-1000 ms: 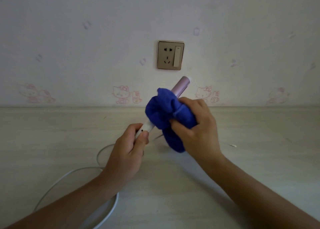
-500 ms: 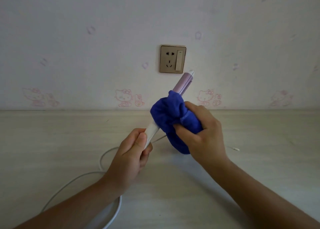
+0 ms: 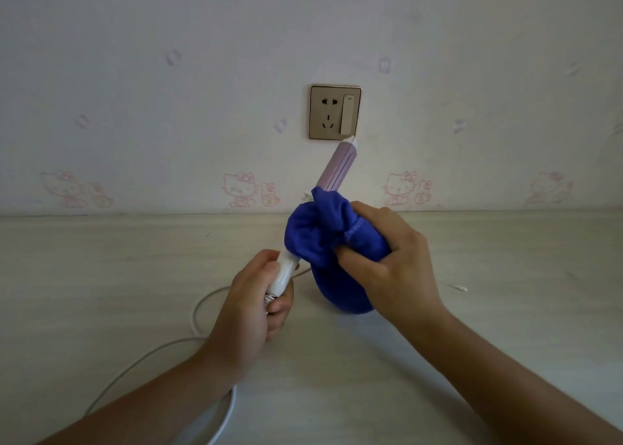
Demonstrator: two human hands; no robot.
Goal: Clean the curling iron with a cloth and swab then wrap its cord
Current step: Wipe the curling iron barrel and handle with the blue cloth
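Observation:
The curling iron (image 3: 338,166) has a pink barrel and a white handle, and it tilts up to the right above the table. My left hand (image 3: 251,304) grips the white handle at its lower end. A blue cloth (image 3: 318,234) is bunched around the lower part of the barrel, and my right hand (image 3: 387,259) squeezes it there. The white cord (image 3: 205,304) runs from the handle and loops over the table to the lower left. A thin swab (image 3: 459,288) lies on the table to the right of my right hand.
The pale wooden table (image 3: 101,276) meets a wall with cartoon-cat stickers. A gold wall socket with a switch (image 3: 335,112) sits just above the barrel's tip.
The cloth and my right hand have slid down the barrel toward the handle, so more of the pink barrel shows. My left hand has shifted lower on the handle.

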